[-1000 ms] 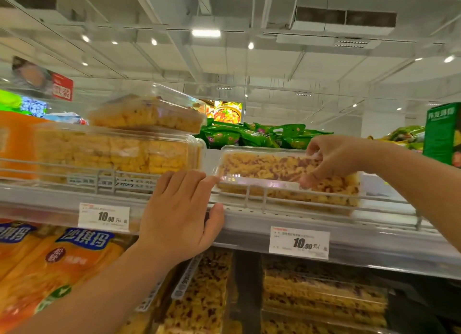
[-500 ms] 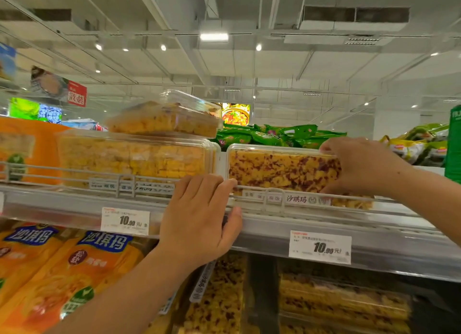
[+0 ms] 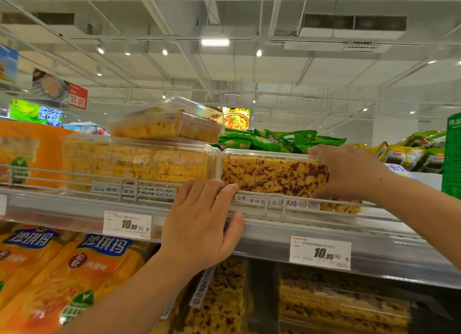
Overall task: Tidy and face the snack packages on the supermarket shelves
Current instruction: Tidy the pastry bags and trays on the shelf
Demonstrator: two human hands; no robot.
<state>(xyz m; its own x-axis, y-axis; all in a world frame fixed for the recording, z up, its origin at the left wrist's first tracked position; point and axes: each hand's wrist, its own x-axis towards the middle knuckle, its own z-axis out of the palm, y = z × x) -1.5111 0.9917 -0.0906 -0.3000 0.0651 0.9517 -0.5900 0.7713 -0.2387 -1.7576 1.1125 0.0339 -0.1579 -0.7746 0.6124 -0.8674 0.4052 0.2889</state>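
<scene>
Top shelf, head view. I see the right hand [image 3: 349, 171] gripping the red-flecked snack box [image 3: 272, 175], a clear plastic tub of yellow cake with dark red bits. Fingers curl over its upper right rim, thumb down at the lower front edge. The box stands on its long edge behind the wire rail [image 3: 274, 202], broad face turned outward, label strip showing just below it.

Left hand [image 3: 199, 224] rests flat on the front lip of the top shelf [image 3: 74, 209]. Fingers straight, reaching up onto the rail; thumb lies on the shelf edge. It holds nothing.

Just left of the flecked box, touching or nearly so, a plain yellow snack box [image 3: 134, 161] stands the same way. A third clear box [image 3: 167, 126] lies tilted on top of it.

Two price tags reading 10.90 hang on the shelf edge: one left [image 3: 127, 225], one right [image 3: 320, 252]. Green snack bags [image 3: 279, 140] are heaped behind the boxes. Orange bags [image 3: 74, 279] sit on the lower shelf at left; more clear boxes [image 3: 341, 306] stack below at right.
</scene>
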